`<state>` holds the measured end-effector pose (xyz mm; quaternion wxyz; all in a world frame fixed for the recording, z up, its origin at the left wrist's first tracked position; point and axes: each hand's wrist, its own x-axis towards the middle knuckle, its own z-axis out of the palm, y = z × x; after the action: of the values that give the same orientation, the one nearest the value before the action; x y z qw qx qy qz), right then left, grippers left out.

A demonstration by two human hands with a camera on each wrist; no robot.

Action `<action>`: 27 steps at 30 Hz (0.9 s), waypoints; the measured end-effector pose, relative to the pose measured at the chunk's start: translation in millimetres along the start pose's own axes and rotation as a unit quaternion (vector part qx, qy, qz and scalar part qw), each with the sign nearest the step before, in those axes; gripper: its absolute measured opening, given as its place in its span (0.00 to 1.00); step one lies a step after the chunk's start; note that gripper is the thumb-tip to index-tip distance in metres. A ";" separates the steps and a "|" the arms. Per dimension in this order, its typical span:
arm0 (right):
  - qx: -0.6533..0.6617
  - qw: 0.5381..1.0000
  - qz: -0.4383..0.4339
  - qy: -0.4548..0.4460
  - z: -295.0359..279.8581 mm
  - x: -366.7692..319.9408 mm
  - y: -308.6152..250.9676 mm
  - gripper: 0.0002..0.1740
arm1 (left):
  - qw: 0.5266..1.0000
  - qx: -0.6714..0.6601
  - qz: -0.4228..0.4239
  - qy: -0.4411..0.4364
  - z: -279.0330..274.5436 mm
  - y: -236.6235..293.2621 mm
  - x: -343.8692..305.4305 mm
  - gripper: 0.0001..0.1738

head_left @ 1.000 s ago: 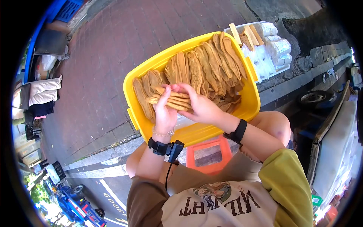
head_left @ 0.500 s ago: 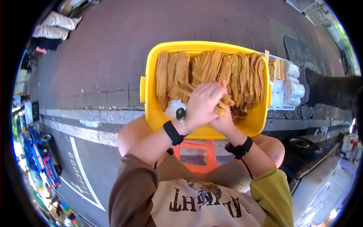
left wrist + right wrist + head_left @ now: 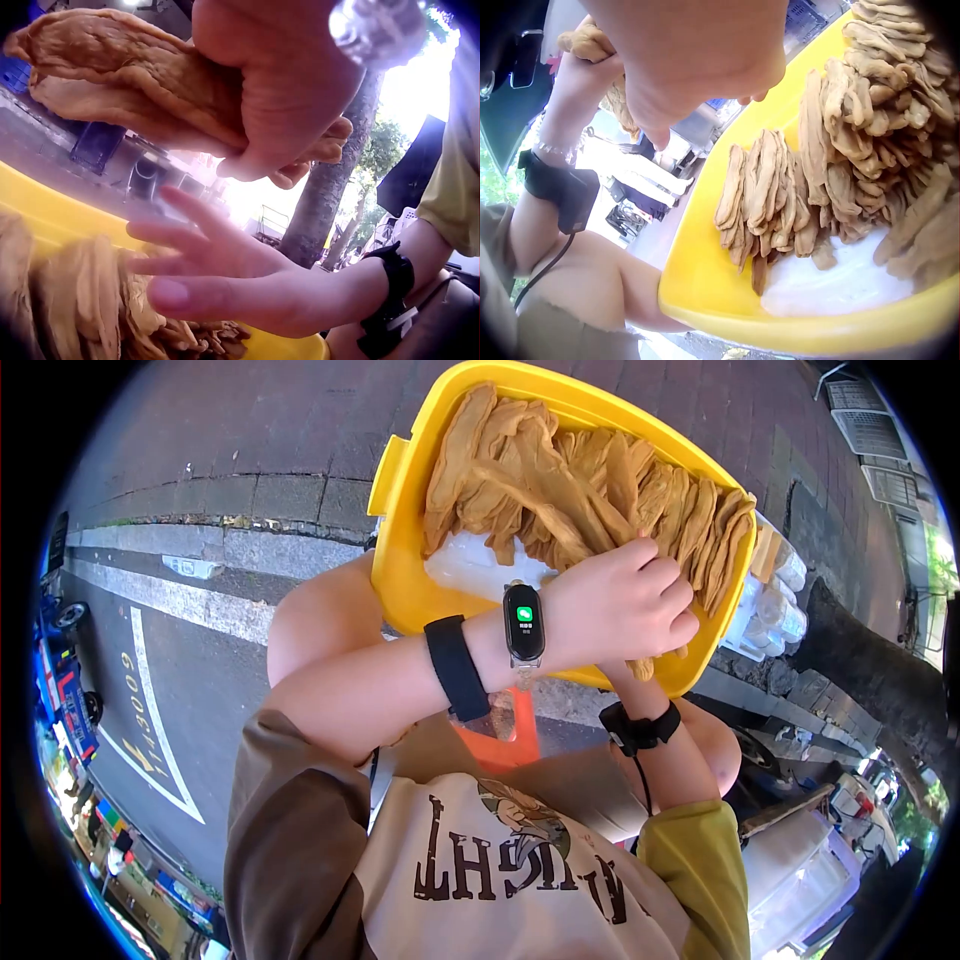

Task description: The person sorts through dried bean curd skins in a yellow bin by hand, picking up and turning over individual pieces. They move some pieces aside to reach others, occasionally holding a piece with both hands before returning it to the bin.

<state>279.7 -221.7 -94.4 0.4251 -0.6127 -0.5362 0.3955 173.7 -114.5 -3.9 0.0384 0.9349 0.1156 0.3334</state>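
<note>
My left hand is turned back-up over the yellow tub and grips a small bundle of long, wrinkled brown strips, which look like dried or pickled vegetable. Their long ends stick out toward the upper left in the head view, and short ends poke from under the fingers. Just below it, my right hand has its fingers spread and holds nothing; in the head view the left hand mostly hides it. Rows of similar strips stand packed in the tub.
White plastic shows on the tub's near side. To the right stands a clear bin with wrapped packages, near a tree trunk. An orange-red stool sits below the tub, between the knees. A kerb runs left.
Both hands held the bundle together a second ago. The left hand has since crossed over the right and turned back-up with the strips; the right hand's fingers are now spread. The head view has swung.
</note>
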 end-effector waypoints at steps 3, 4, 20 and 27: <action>0.017 1.000 0.003 -0.001 -0.2 -4.2 -3.4 0.46 | 1.000 -0.016 0.008 -0.012 -4.1 6.1 -1.1 0.06; 0.021 1.000 0.003 -0.002 -1.4 -4.9 -4.1 0.47 | 1.000 -0.023 0.008 -0.012 -2.5 8.9 -2.0 0.06; 0.057 0.998 -0.007 0.017 -7.6 -23.1 -10.6 0.48 | 0.994 -0.099 0.038 -0.004 8.6 29.6 -8.0 0.06; 0.090 0.992 -0.069 0.048 9.5 -9.3 -13.9 0.48 | 0.862 -0.422 -0.273 0.055 2.0 22.0 -3.8 0.11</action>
<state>265.3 -229.2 -84.1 0.5304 -0.5517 -0.5180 0.3821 176.3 -136.7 -4.6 0.5126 0.7401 0.2166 0.3777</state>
